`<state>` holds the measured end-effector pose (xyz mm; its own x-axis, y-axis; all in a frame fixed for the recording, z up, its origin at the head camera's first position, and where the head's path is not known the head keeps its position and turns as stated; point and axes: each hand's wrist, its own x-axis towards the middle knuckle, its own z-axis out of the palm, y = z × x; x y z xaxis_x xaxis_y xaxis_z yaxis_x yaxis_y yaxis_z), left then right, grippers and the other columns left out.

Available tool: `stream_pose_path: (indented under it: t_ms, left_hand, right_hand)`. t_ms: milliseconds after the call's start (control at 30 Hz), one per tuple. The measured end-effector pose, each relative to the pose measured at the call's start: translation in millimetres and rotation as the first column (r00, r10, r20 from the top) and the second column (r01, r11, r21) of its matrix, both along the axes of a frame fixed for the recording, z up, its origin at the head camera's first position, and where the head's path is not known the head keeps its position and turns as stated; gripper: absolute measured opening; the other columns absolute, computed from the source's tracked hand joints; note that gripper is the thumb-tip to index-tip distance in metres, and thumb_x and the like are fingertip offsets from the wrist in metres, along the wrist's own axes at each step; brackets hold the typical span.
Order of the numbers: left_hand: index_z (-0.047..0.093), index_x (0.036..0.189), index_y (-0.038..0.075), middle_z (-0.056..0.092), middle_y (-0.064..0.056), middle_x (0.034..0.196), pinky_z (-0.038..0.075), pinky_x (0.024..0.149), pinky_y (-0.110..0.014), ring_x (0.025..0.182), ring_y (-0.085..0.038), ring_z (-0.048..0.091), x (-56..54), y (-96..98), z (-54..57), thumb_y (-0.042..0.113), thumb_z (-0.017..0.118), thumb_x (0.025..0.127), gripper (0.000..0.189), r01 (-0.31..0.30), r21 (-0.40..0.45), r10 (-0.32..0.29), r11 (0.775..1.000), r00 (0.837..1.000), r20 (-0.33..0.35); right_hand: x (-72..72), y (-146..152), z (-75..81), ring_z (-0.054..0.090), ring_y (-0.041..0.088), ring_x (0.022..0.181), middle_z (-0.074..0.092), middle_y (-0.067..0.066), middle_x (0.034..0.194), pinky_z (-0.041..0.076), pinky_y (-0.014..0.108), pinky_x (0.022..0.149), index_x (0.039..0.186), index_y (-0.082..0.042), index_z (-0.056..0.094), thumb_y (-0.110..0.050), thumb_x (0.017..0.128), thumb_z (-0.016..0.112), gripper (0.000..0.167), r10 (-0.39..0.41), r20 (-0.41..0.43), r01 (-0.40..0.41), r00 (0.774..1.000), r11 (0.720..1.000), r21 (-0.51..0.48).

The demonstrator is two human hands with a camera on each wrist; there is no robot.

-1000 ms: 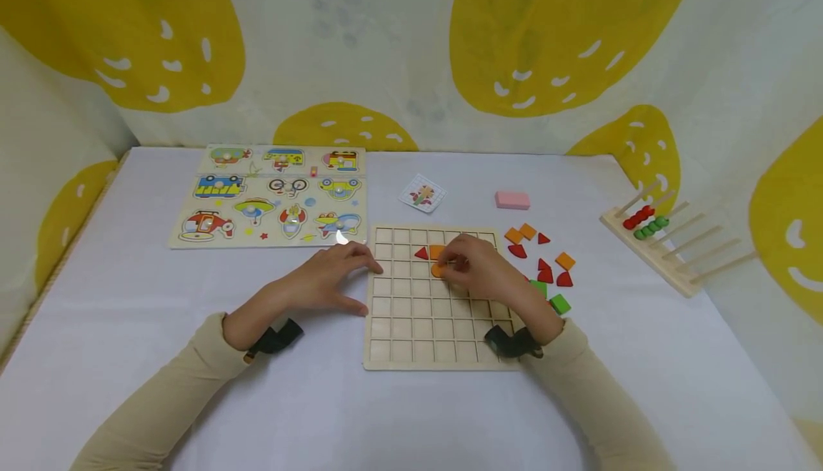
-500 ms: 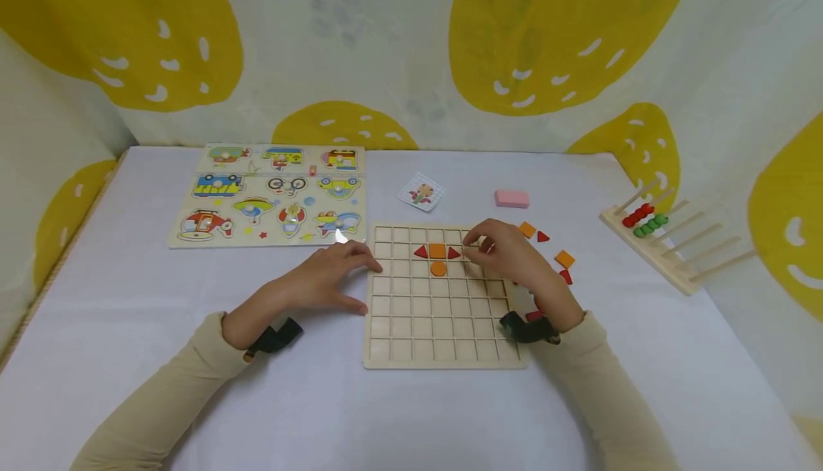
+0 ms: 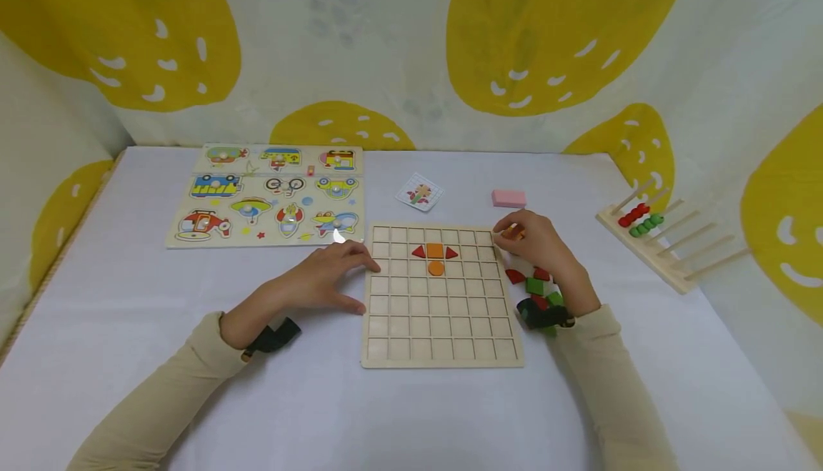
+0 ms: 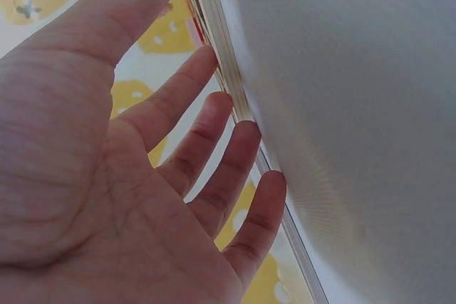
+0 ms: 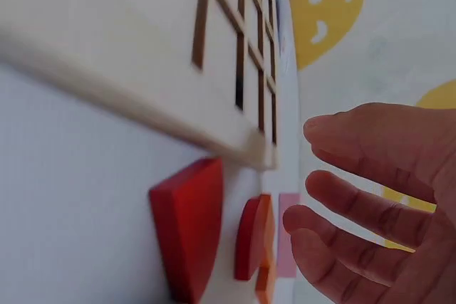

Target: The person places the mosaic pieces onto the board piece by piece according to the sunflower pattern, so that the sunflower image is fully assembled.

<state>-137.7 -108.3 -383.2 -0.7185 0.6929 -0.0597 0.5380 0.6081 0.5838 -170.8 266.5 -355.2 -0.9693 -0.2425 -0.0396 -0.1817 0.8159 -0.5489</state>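
The wooden grid board (image 3: 444,349) lies in the middle of the table. Set in its cells are an orange square (image 3: 434,251), a red triangle (image 3: 419,251) on either side and an orange round piece (image 3: 436,268) below. My left hand (image 3: 315,276) rests with spread fingers at the board's left edge. Past the upper right corner hovers my right hand (image 3: 536,246), over orange pieces it partly hides. In the right wrist view its fingers are loosely bent with nothing between them; a red quarter-circle piece (image 5: 187,226) lies below.
Red pieces and green squares (image 3: 534,286) lie right of the board, partly behind the right wrist. Behind it are a patterned card (image 3: 419,193) and a pink block (image 3: 509,199). A vehicle puzzle (image 3: 270,231) lies left, a bead rack (image 3: 669,269) right.
My right hand has moved from the orange round piece rightward, off the board to the loose pieces. The orange square, right red triangle and round piece are now uncovered. My left hand stays put.
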Motion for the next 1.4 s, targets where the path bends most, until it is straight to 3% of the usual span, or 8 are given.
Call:
stream_pose_path:
  t_ms: [167,367,800,1067,1400]
  left_hand:
    - [0.060,0.126,0.018,0.049,-0.008,0.133,0.032,0.105,-0.054,0.125,-0.031,0.044,-0.8,-0.7,-0.7,0.035,0.084,0.076,0.058,0.001,0.000,-0.001,1.000,1.000,0.004]
    - [0.060,0.126,0.018,0.049,-0.008,0.133,0.032,0.104,-0.054,0.125,-0.030,0.044,-0.7,-0.6,-1.0,0.036,0.083,0.076,0.058,0.005,0.005,-0.005,1.000,1.000,0.004]
    - [0.060,0.126,0.016,0.049,-0.009,0.132,0.031,0.104,-0.055,0.124,-0.031,0.044,1.2,-0.9,2.8,0.034,0.083,0.076,0.057,0.005,0.015,-0.005,1.000,1.000,0.015]
    - [0.060,0.126,0.016,0.049,-0.009,0.133,0.031,0.105,-0.055,0.125,-0.031,0.044,1.4,-0.3,3.4,0.033,0.083,0.076,0.058,0.006,0.011,-0.007,1.000,1.000,0.010]
    - [0.060,0.126,0.017,0.049,-0.009,0.134,0.031,0.105,-0.055,0.125,-0.031,0.044,1.1,-0.8,1.5,0.034,0.084,0.075,0.058,0.005,0.011,-0.005,1.000,1.000,0.005]
  right_hand:
    - [-5.2,8,-6.7,0.052,0.039,0.097,0.057,0.027,0.110,0.045,0.045,0.081,0.107,0.006,0.067,-0.004,0.086,0.069,0.023,-0.004,-0.006,0.004,1.000,1.000,0.020]
    - [-8.8,13,-13.7,0.050,0.038,0.096,0.061,0.026,0.106,0.042,0.053,0.089,0.104,0.006,0.068,-0.004,0.087,0.067,0.020,0.003,0.001,-0.003,1.000,0.999,0.053]
    - [-3.7,14,-12.6,0.050,0.033,0.087,0.059,0.020,0.092,0.042,0.042,0.078,0.100,0.005,0.067,-0.005,0.088,0.066,0.016,-0.025,0.017,0.024,1.000,0.997,0.068]
    - [1.0,10,-3.8,0.056,0.033,0.092,0.064,0.020,0.101,0.049,0.041,0.078,0.102,0.003,0.068,-0.010,0.089,0.067,0.018,-0.041,0.041,0.038,0.998,0.997,0.064]
    - [12.2,-12,4.3,0.059,0.029,0.086,0.066,0.016,0.098,0.046,0.032,0.067,0.099,0.002,0.068,-0.006,0.087,0.070,0.015,0.084,0.025,-0.085,0.996,0.996,0.026]
